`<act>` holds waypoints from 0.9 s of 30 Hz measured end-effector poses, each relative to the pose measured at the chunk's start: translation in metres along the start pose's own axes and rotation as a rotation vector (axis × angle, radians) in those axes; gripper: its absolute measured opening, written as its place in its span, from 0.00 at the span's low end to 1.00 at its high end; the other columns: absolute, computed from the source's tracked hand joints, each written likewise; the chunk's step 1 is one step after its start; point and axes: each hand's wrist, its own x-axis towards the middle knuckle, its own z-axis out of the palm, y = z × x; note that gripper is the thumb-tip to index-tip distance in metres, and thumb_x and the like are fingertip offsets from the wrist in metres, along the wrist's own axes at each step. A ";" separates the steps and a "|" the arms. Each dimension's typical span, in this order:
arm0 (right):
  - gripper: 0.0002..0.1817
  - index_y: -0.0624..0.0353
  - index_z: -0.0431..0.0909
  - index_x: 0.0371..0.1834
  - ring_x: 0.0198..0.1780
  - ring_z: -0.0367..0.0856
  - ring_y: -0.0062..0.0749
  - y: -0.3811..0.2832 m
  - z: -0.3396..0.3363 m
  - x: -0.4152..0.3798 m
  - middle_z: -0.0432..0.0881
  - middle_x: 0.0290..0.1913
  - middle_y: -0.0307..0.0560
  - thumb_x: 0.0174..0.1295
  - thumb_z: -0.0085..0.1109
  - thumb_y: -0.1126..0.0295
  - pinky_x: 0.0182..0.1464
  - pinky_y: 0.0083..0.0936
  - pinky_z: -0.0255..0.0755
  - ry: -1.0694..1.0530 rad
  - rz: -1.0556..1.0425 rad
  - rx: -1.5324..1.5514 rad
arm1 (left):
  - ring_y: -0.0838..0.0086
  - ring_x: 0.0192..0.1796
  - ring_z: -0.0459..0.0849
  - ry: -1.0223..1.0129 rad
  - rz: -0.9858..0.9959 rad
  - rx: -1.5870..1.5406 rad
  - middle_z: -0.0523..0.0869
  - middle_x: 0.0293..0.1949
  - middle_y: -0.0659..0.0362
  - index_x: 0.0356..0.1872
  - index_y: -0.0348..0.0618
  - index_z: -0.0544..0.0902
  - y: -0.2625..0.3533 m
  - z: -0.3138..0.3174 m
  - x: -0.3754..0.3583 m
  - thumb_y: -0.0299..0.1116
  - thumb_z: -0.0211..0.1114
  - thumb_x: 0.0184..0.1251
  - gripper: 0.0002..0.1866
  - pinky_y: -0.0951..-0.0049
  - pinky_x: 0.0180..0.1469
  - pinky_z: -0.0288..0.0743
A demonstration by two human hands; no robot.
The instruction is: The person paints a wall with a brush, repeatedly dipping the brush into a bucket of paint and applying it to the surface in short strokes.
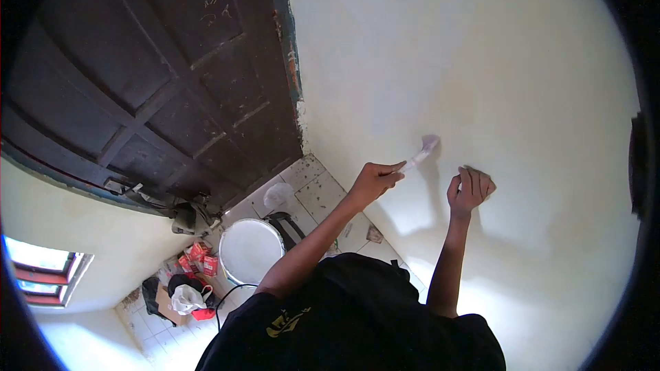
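Observation:
A paintbrush with a pale handle and whitish-lilac bristles is pinched between the thumb and fingers of my left hand. Its bristle end is up at the cream wall, where it casts a shadow. To the right and slightly lower, my right hand rests against the same wall with its fingers curled. Its palm side is hidden, so anything inside it cannot be made out.
Left of the wall is a dark brown panelled door. Below it, a large round white bucket stands on the tiled floor beside a clear plastic bag. Red packets and bags lie farther left, near a window.

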 end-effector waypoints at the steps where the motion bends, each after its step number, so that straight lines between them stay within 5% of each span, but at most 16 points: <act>1: 0.09 0.49 0.79 0.29 0.36 0.75 0.27 0.001 0.000 0.002 0.81 0.31 0.34 0.44 0.56 0.76 0.45 0.30 0.59 0.002 -0.007 0.003 | 0.89 0.19 0.61 0.028 0.057 -0.017 0.71 0.18 0.70 0.55 0.44 0.79 0.001 0.001 -0.002 0.31 0.64 0.63 0.18 0.85 0.20 0.55; 9: 0.09 0.54 0.78 0.27 0.36 0.76 0.33 0.008 -0.015 -0.005 0.80 0.30 0.40 0.41 0.55 0.79 0.44 0.35 0.65 -0.059 0.014 0.202 | 0.91 0.17 0.61 -0.209 0.107 0.173 0.73 0.18 0.71 0.54 0.48 0.80 0.059 -0.013 0.008 0.31 0.65 0.61 0.18 0.86 0.18 0.53; 18: 0.14 0.55 0.77 0.31 0.36 0.77 0.31 0.010 -0.010 -0.008 0.80 0.32 0.39 0.37 0.57 0.81 0.44 0.32 0.65 -0.034 -0.031 0.133 | 0.90 0.14 0.58 0.291 0.226 -0.307 0.75 0.19 0.66 0.51 0.37 0.81 0.065 -0.027 0.050 0.27 0.65 0.60 0.16 0.86 0.14 0.47; 23: 0.12 0.55 0.77 0.29 0.35 0.77 0.29 0.006 -0.008 -0.005 0.80 0.31 0.38 0.38 0.57 0.80 0.42 0.31 0.64 -0.013 -0.007 0.120 | 0.89 0.20 0.57 0.613 0.521 -0.128 0.66 0.19 0.71 0.55 0.42 0.78 0.097 -0.030 0.051 0.24 0.64 0.61 0.19 0.85 0.21 0.52; 27: 0.11 0.55 0.78 0.27 0.35 0.77 0.28 0.008 -0.004 -0.006 0.80 0.30 0.38 0.37 0.57 0.80 0.42 0.31 0.64 0.024 -0.013 0.126 | 0.90 0.18 0.58 0.647 0.768 0.200 0.71 0.21 0.71 0.56 0.43 0.78 0.103 -0.020 0.045 0.23 0.62 0.62 0.19 0.86 0.18 0.51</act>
